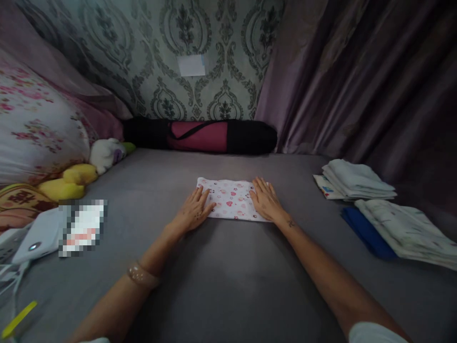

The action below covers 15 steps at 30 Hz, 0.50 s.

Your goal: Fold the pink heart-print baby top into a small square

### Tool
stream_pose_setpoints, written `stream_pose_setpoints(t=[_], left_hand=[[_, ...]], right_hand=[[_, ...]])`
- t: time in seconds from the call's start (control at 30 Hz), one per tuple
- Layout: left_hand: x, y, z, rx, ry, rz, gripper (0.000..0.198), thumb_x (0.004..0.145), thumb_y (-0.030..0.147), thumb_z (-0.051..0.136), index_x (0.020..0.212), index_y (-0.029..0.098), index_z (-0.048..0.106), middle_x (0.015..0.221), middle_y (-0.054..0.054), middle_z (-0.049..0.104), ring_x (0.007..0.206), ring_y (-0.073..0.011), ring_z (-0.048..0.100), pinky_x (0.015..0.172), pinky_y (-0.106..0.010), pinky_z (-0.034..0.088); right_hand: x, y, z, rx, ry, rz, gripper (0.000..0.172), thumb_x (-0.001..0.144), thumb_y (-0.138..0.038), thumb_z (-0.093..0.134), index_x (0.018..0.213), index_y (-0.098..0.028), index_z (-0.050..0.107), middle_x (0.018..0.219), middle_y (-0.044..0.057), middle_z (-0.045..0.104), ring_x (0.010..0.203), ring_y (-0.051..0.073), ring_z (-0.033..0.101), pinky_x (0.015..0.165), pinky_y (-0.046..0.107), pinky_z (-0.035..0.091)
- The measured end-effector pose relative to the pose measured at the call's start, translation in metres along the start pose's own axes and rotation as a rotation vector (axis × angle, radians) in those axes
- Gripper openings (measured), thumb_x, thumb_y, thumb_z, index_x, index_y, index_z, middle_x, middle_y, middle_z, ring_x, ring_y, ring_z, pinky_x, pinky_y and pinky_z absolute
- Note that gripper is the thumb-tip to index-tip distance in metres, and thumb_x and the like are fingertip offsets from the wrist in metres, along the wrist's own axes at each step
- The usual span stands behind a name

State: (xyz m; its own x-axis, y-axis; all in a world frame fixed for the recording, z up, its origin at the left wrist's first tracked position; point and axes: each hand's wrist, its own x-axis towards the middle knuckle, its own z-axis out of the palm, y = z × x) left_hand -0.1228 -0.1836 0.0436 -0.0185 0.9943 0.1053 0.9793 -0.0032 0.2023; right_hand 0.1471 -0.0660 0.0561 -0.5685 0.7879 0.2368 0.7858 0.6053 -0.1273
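Note:
A folded white cloth (pixel 232 202) with red hearts and small figures lies flat on the grey surface, straight ahead of me. My left hand (pixel 194 207) rests palm down on its left edge, fingers stretched out. On the opposite end, my right hand (pixel 266 199) also lies flat, its fingers extended and pointing away from me. Both hands touch the cloth without gripping it. The parts of the cloth beneath my palms are hidden.
Folded pale cloths (pixel 359 178) lie at the right, with another folded stack (pixel 410 228) over a blue cloth (pixel 367 233) nearer me. A black and maroon long bag (pixel 200 136) lines the wall. Plush toys (pixel 103 155) and a white device (pixel 43 236) sit left.

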Motion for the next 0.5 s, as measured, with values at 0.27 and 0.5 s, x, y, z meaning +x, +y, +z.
stream_pose_setpoints(t=[0.27,0.5], left_hand=[[-0.019,-0.01,0.019,-0.056,0.025,-0.068,0.07,0.096,0.058,0.022,0.148,0.012,0.032,0.155,-0.016,0.029,0.144,-0.0315,0.023,0.115,-0.046,0.025],[-0.022,-0.012,0.019,-0.103,0.047,-0.09,0.067,0.096,0.054,0.025,0.146,0.011,0.035,0.154,-0.018,0.032,0.144,-0.0305,0.024,0.116,-0.044,0.024]], right_hand=[[-0.004,0.002,0.021,-0.014,-0.08,0.009,0.062,0.101,-0.041,0.021,0.148,-0.003,0.035,0.153,0.016,0.03,0.141,0.027,0.025,0.117,0.044,0.016],[-0.005,0.003,0.021,-0.001,-0.084,0.012,0.06,0.101,-0.04,0.021,0.148,-0.005,0.034,0.153,0.016,0.03,0.142,0.026,0.023,0.117,0.044,0.013]])
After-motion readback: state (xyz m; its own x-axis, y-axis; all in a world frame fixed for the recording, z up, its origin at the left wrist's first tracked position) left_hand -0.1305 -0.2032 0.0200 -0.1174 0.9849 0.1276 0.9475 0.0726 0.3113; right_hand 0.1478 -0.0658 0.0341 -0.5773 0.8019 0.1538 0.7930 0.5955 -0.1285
